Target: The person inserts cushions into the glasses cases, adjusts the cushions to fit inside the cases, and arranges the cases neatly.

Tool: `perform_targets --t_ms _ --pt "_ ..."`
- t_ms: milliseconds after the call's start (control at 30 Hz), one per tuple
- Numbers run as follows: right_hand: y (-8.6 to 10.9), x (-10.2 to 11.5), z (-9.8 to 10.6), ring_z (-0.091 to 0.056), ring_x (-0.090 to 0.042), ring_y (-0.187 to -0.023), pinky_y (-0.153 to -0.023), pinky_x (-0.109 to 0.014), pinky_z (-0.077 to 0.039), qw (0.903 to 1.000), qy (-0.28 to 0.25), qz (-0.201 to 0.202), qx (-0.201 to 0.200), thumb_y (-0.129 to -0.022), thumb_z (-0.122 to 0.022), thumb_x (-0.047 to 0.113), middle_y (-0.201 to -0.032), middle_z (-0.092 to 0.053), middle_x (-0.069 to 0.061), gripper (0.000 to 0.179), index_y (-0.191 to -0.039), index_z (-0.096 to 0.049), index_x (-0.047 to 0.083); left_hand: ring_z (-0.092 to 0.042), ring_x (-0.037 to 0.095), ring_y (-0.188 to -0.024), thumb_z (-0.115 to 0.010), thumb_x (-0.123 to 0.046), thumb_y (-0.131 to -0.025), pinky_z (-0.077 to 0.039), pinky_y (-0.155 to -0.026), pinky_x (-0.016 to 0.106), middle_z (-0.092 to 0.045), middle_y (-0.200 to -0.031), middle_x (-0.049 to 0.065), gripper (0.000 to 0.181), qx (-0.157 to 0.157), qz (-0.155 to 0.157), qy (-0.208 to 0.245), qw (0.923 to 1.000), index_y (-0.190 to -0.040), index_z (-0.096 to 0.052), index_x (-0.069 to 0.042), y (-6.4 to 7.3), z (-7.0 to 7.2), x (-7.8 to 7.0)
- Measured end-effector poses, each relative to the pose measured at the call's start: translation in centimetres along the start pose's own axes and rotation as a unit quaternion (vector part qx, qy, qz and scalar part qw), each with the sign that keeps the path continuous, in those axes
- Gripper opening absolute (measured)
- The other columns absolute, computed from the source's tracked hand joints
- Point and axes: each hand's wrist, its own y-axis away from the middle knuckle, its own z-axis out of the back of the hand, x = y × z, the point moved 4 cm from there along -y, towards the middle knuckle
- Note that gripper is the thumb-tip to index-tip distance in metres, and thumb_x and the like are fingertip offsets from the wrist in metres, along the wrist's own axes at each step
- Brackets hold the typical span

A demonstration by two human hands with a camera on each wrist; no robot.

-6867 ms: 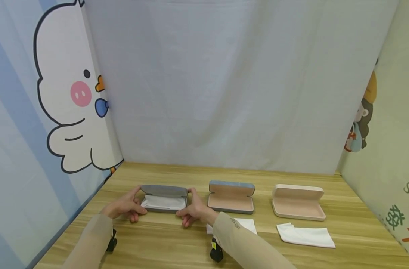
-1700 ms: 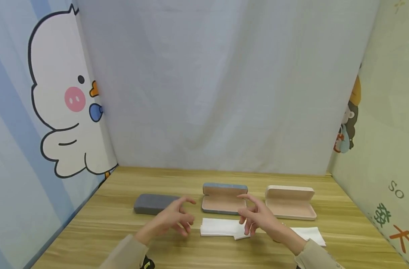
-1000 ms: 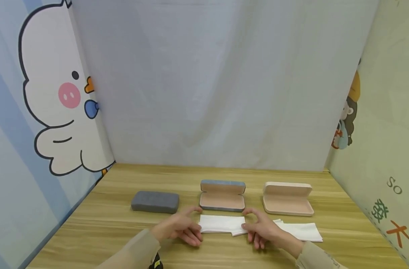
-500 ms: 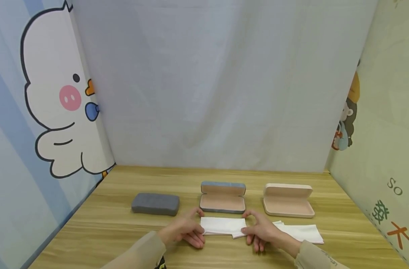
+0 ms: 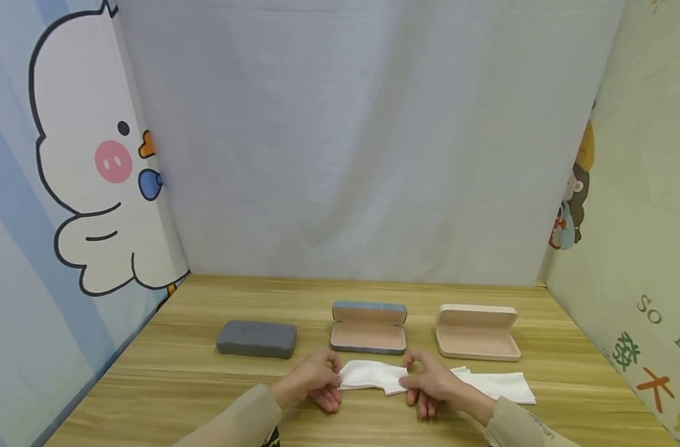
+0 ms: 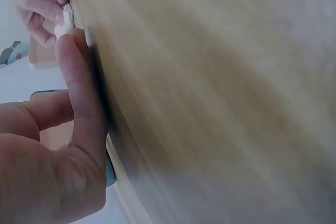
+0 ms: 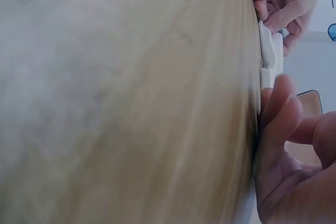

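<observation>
A folded white cloth [image 5: 370,374] lies in front of an open blue glasses case [image 5: 369,336] with a peach lining. Its left end is pinched between the thumb and fingers of my left hand [image 5: 317,380]. My right hand [image 5: 433,385] pinches the right end, and the cloth bows up slightly between them. In the right wrist view the cloth [image 7: 266,45] stretches towards the left hand [image 7: 294,1], with my right hand [image 7: 289,166] nearest the camera. The left wrist view has my left hand [image 6: 63,145] close up; its fingertips hide most of the cloth.
To the left, a closed grey glasses case [image 5: 256,339] rests on the wooden table [image 5: 217,397]. On the right stands an open cream glasses case [image 5: 477,333], with a second folded white cloth [image 5: 504,387] before it. A pale curtain hangs behind the table.
The grey case, earlier open with a white cloth inside, is now closed. Both hands have moved right to the middle cloth and gripped its ends; the cloth, flat before, now bends upward.
</observation>
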Motion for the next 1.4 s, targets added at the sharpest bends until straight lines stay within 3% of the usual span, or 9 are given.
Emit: perform_targets --t_ms 233,467,700,900,1200,1400 --pt "0.0 0.2 -0.1 -0.053 -0.005 -0.036 -0.032 -0.016 -0.04 1.0 0.002 -0.002 -0.008 -0.092 -0.057 0.006 -0.055 -0.062 -0.001 0.017 -0.101 -0.045 -0.001 -0.063 0.015 -0.045 -0.054 0.011 -0.084 -0.058 -0.047 0.028 -0.065 -0.059 0.012 0.012 0.004 0.009 0.019 0.9998 -0.088 -0.051 0.0 -0.1 0.1 0.5" --pt "0.2 0.6 0.0 -0.051 -0.003 -0.037 -0.034 -0.014 -0.04 0.9996 -0.026 0.002 0.012 -0.091 -0.058 0.006 -0.057 -0.063 -0.001 0.019 -0.102 -0.049 -0.006 -0.064 0.013 -0.049 -0.055 0.007 -0.085 -0.058 -0.05 0.024 -0.064 -0.062 0.009 0.007 0.024 0.018 0.062 0.9976 -0.091 -0.053 0.002 -0.2 0.4 0.6" --pt "0.5 1.4 0.4 -0.052 -0.003 -0.038 -0.035 -0.014 -0.041 0.9986 -0.046 0.011 0.025 -0.091 -0.058 0.007 -0.059 -0.063 -0.001 0.027 -0.109 -0.046 -0.008 -0.065 0.012 -0.05 -0.055 0.005 -0.087 -0.058 -0.051 0.022 -0.065 -0.062 0.007 0.008 0.029 0.023 0.089 0.9953 -0.094 -0.055 0.003 -0.1 1.1 0.2" --pt "0.3 1.9 0.9 -0.052 -0.003 -0.038 -0.036 -0.015 -0.042 0.999 -0.041 0.017 0.006 -0.091 -0.059 0.008 -0.057 -0.062 0.0 0.019 -0.099 -0.048 -0.006 -0.066 0.011 -0.053 -0.055 0.002 -0.089 -0.057 -0.05 0.02 -0.067 -0.063 0.007 0.002 0.04 0.024 0.11 0.9928 -0.091 -0.057 0.003 -0.1 1.7 -0.5" --pt "0.0 2.6 1.3 -0.053 -0.003 -0.041 -0.038 -0.015 -0.044 0.9981 -0.055 0.025 0.013 -0.092 -0.059 0.009 -0.059 -0.063 0.001 0.025 -0.104 -0.047 -0.009 -0.067 0.011 -0.054 -0.054 0.001 -0.091 -0.058 -0.052 0.02 -0.067 -0.063 0.006 0.003 0.038 0.02 0.116 0.9923 -0.091 -0.057 0.002 -0.7 2.4 -1.2" --pt "-0.5 3.3 2.0 -0.053 -0.003 -0.043 -0.041 -0.015 -0.044 0.9979 -0.056 0.03 0.009 -0.093 -0.058 0.009 -0.059 -0.061 0.002 0.018 -0.099 -0.048 -0.005 -0.066 0.009 -0.054 -0.054 0.001 -0.091 -0.057 -0.053 0.019 -0.067 -0.063 0.005 0.007 0.044 0.008 0.118 0.992 -0.094 -0.058 0.004 -1.3 2.7 -1.9"
